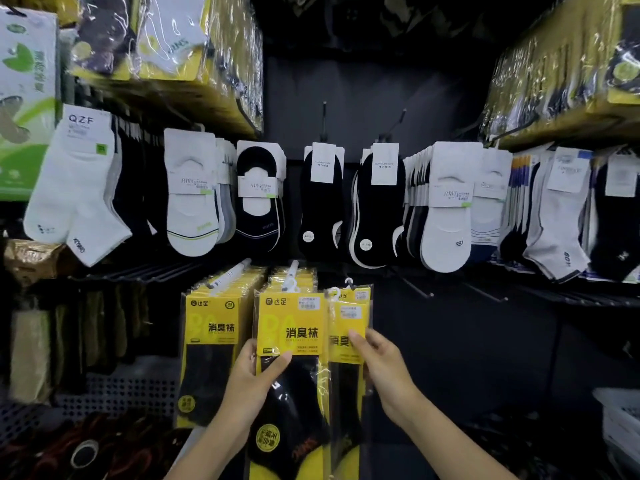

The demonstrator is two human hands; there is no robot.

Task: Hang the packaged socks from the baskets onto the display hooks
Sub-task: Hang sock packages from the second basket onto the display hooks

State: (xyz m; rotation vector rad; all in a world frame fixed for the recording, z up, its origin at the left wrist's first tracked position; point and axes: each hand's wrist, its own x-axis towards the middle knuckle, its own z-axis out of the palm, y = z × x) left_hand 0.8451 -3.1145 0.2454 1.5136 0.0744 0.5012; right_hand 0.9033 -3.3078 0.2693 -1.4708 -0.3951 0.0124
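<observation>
On the lower middle of the rack (374, 98), below a full row of loose-carded socks (322, 202), two stacks of yellow packaged socks are hung side by side. The left stack (211, 341) is left untouched. At the front of the middle stack, the front pack (294, 327) is gripped at its left edge by the left hand (252, 375), with the thumb laid across the film. Just beside it, towards the right, the right packs (348, 327) are pinched by the right hand (381, 365), fingers on the face; two overlapped packs seem to be held, since two white hangers (349, 283) are seen at the top. A white basket (620, 417) is partly seen at the right edge of the view.

The middle hook (293, 270) is nearly filled to its tip. Whether the front pack's hanger is fully seated on it cannot be told, nor whether the right packs are already threaded on a dark hook behind them.

Several failures are judged possible from here. The small hanger loops could be missed by the hook tip, because the loops are hidden behind the packs and the hooks are dark against a dark panel. One of the right packs could be dropped, as slick film is held by a light pinch only. With the middle hook so full, the front pack could be slid off once released.
</observation>
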